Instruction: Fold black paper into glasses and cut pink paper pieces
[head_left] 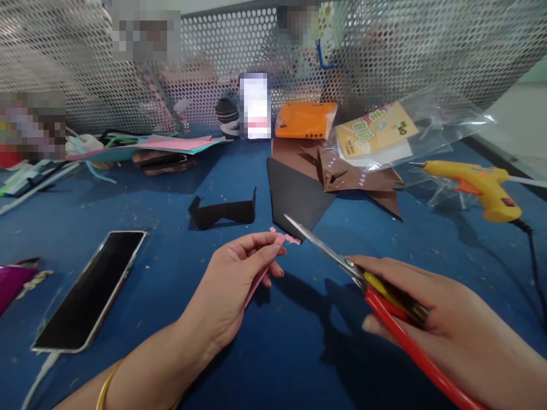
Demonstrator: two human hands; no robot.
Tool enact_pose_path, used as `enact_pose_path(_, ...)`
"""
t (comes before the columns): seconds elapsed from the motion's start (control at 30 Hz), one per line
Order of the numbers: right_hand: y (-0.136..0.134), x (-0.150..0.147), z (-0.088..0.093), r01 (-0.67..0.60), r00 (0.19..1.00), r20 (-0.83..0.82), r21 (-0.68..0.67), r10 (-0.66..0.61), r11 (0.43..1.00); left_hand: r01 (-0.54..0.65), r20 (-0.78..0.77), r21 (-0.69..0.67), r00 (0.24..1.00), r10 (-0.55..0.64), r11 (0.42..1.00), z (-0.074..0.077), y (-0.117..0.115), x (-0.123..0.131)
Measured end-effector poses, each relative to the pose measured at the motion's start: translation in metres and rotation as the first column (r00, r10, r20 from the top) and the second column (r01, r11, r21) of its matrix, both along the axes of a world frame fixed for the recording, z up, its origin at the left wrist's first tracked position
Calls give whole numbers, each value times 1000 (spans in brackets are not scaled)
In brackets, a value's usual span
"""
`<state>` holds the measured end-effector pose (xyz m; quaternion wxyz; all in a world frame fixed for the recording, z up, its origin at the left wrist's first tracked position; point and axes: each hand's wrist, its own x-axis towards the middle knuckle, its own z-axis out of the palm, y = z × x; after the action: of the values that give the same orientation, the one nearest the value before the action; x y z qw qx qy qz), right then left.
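Between the thumb and fingers of my left hand (pixel 243 270) is a narrow pink paper strip (pixel 255 283), its tip poking out past the fingertips. Several tiny pink paper pieces (pixel 293 240) lie just beyond that tip, by the near corner of a black paper sheet (pixel 294 191). My right hand (pixel 444 313) is closed round the handles of red-handled scissors (pixel 325 247). Their blades look closed together and point up and left, apart from the strip. A folded black paper shape (pixel 226 213) stands on the blue table beyond my left hand.
A phone (pixel 92 290) on a cable lies at left. At right rests a yellow glue gun (pixel 474 179). Brown paper cutouts (pixel 359 176), a plastic packet (pixel 376 134), an orange pack (pixel 305 121) and a lit phone (pixel 255 105) stand along the perforated metal screen (pixel 205 45).
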<state>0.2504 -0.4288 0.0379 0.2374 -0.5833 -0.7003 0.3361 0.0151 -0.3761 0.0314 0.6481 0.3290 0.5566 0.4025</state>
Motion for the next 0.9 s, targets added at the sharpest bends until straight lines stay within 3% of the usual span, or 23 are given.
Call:
enact_pose_path(0.23,-3,1,-3,-66,993,88,-73,72,995,-43,28,-15,999,44,999,3,0,0)
enact_pose_path(0.47,-2,0,-2,-23,998,49,-76,26,997,-79,22,-6,997,79,997,4,-2,0)
enact_pose_path(0.9,1,-4,4,-114,993,34,-88,117,990,-47,42,0,998,47,999,4,-2,1)
